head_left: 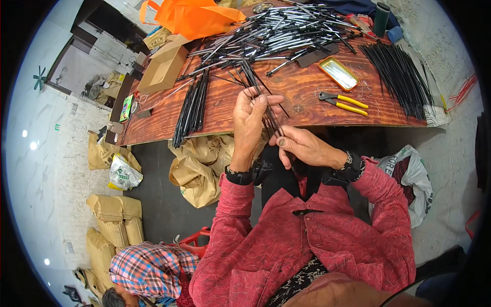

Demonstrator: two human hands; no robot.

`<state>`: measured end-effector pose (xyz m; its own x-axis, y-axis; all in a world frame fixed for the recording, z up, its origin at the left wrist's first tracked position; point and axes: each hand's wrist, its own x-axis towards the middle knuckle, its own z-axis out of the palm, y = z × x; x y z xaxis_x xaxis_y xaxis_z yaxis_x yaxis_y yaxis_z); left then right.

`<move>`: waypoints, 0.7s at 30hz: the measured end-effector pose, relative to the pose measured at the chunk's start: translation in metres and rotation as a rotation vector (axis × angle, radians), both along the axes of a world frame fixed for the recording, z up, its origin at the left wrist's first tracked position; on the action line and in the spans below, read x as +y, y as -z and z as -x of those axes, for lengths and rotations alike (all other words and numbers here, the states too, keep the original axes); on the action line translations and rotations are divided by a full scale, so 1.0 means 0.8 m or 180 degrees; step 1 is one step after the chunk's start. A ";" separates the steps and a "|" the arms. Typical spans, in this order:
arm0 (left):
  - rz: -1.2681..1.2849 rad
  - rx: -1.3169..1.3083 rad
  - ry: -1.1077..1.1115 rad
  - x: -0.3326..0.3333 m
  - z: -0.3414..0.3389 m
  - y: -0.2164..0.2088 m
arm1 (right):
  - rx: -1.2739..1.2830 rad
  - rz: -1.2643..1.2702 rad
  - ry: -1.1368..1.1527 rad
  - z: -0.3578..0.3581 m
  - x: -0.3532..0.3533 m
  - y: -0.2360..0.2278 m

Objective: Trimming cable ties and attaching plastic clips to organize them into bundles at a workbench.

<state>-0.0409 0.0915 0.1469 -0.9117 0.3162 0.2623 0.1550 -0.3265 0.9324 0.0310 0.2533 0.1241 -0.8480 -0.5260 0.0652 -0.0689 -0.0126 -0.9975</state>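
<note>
Several thin black rods [250, 74] slant up from my hands over the table's front edge. My left hand [248, 123] is closed round their middle, thumb on top and fingers curled. Lower down, my right hand [309, 147] pinches the same rods near their near end. Left of my left hand lies a bundle of black rods [193, 107], and a larger bundle of black rods [399, 79] is spread at the right. Beyond my hands is a big heap of silver-and-black rods [281, 30]. Pliers with yellow handles [348, 101] lie right of my hands.
The wooden table [312, 112] also carries a yellow-rimmed tin [339, 73], an opened cardboard box [162, 66], an orange bag [192, 18] and a dark green bottle [381, 19]. Brown sacks [197, 179] lie beneath. A person in a checked shirt [148, 268] is at lower left.
</note>
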 end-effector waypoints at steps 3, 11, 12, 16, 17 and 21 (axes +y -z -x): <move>-0.0032 0.0010 0.0003 0.001 0.000 -0.003 | 0.0013 0.0003 -0.0065 0.001 -0.004 -0.009; -0.0119 -0.0105 0.0024 0.004 0.004 0.000 | -0.0118 0.0257 0.0039 0.011 -0.009 -0.005; -0.0119 -0.0125 0.0029 0.003 0.005 0.000 | -0.0082 0.0221 0.0022 0.010 -0.009 -0.006; -0.0099 -0.0055 -0.0009 0.002 0.006 -0.003 | -0.0138 0.0276 -0.0019 0.008 -0.008 -0.006; -0.0099 -0.0058 -0.0007 0.003 0.005 -0.004 | -0.0260 0.0397 -0.0033 0.008 -0.008 -0.005; -0.0096 0.0009 -0.0164 0.005 0.005 -0.008 | -0.0477 0.0560 0.0048 0.001 -0.004 -0.009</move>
<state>-0.0447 0.0956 0.1535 -0.9258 0.2607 0.2737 0.1750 -0.3461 0.9217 0.0303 0.2497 0.1312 -0.8628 -0.5048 0.0275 0.0785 -0.1874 -0.9791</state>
